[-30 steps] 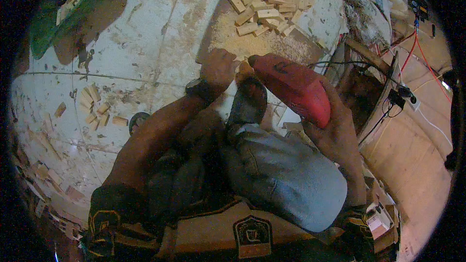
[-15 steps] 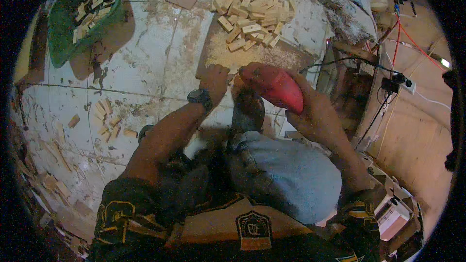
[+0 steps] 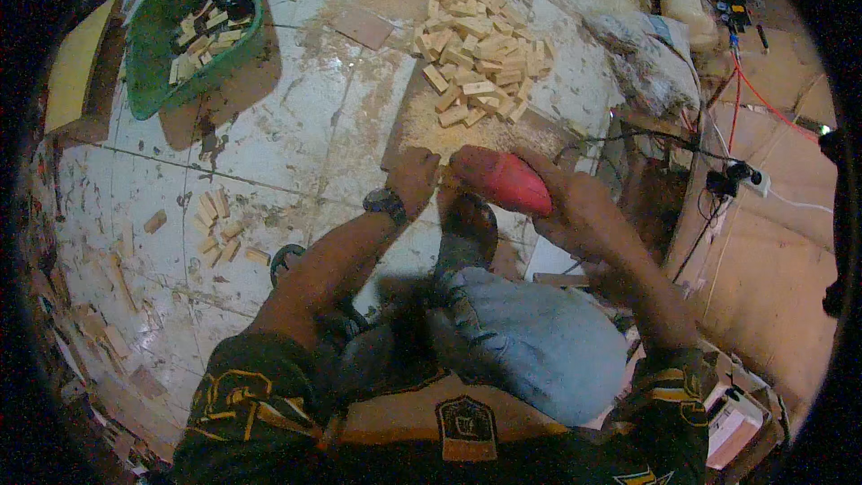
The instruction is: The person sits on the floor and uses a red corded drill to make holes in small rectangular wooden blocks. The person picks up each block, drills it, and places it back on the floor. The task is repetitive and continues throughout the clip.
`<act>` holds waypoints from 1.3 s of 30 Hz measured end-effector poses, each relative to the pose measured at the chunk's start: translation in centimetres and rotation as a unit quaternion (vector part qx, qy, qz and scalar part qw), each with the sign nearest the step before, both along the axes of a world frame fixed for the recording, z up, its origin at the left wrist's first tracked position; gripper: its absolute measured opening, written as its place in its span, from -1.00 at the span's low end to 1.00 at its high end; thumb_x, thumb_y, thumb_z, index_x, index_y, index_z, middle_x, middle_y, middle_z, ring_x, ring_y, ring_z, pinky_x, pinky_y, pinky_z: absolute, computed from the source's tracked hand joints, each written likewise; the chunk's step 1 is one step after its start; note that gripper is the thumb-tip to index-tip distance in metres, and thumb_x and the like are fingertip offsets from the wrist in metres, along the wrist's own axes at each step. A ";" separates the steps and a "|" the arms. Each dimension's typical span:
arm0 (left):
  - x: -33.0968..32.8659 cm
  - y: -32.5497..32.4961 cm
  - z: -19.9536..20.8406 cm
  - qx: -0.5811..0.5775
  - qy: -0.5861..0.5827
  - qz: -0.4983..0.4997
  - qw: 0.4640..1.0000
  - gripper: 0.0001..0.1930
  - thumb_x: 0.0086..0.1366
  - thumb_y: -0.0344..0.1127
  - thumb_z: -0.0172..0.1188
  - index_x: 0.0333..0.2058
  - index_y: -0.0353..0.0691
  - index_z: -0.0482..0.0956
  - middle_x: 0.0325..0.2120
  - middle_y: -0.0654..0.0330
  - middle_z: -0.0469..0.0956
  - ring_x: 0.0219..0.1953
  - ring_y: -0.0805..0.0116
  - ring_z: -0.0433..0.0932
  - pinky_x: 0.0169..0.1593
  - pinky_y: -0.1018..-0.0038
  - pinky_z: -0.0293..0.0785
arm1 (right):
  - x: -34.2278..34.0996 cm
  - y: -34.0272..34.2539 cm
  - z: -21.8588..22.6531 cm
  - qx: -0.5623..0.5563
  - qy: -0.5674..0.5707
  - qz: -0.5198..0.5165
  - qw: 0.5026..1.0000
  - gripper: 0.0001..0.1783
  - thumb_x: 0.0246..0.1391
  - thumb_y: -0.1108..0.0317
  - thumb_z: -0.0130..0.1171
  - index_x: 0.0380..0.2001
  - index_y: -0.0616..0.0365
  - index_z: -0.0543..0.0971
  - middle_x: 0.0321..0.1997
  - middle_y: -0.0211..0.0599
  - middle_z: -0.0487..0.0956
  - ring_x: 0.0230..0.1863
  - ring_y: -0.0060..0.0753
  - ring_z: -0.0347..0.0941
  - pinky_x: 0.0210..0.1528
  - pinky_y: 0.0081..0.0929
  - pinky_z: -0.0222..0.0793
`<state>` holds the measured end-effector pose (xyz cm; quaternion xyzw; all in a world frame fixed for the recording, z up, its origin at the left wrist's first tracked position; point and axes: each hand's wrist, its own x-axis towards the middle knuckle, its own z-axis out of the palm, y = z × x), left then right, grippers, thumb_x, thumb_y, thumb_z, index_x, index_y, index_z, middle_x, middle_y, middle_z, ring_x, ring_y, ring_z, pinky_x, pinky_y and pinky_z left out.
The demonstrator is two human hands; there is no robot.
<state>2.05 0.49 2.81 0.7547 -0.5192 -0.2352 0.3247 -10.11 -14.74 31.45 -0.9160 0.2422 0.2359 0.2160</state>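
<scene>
My right hand point(image 3: 570, 207) is wrapped round a red, rounded power tool point(image 3: 505, 180), whose front end points left. Close to that end, my left hand point(image 3: 415, 181) is closed, with a dark watch on its wrist. A pale sliver shows between the fingers and the tool, but what the left hand holds is hidden. Both hands are over my foot, at the near edge of a brown board point(image 3: 409, 117) dusted with sawdust. A heap of small wooden blocks point(image 3: 485, 45) lies on the far part of that board.
A green basket point(image 3: 148, 81) with blocks and dark items stands far left. Several loose blocks point(image 3: 215, 224) lie on the tiled floor at left. Black cables run to a power socket point(image 3: 760, 178) at right. A sack point(image 3: 642, 58) lies beyond; an open box point(image 3: 736, 422) sits near right.
The whole view has shifted, so the basket, heap and hands appear lower and further right. The red tool looks slightly turned, its front still close to my left hand. Both hands keep their hold.
</scene>
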 end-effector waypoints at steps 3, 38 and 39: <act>-0.4 0.0 -0.6 -0.068 -0.068 0.024 0.995 -0.74 0.25 -0.33 0.14 -0.11 -0.27 0.55 -0.21 -0.03 0.52 -0.11 -0.02 0.50 -0.05 0.16 0.48 | -0.1 0.3 0.3 0.021 -0.011 -0.029 0.999 -0.09 -0.13 0.45 0.26 0.37 0.01 0.21 -0.28 0.12 0.63 -0.22 0.21 0.60 -0.15 -0.07 0.50; 16.3 25.1 6.7 0.333 -0.154 -0.240 0.899 -0.41 0.23 -0.13 0.15 0.23 -0.16 0.34 0.23 -0.16 0.25 0.30 -0.26 0.17 0.31 -0.10 0.14 | -9.3 3.5 0.5 0.104 -0.153 -0.411 0.892 -0.06 -0.20 0.51 0.29 0.36 0.16 0.26 0.14 -0.08 0.56 0.10 -0.25 0.52 0.17 -0.33 0.42; 15.7 28.4 6.7 0.349 -0.184 -0.242 0.886 -0.36 0.25 -0.12 0.13 0.30 -0.12 0.28 0.35 -0.17 0.13 0.38 -0.31 0.06 0.37 -0.17 0.03 | -9.0 3.6 0.3 0.086 -0.145 -0.393 0.904 -0.04 -0.21 0.48 0.32 0.37 0.12 0.24 0.12 -0.03 0.58 0.08 -0.17 0.56 0.13 -0.29 0.46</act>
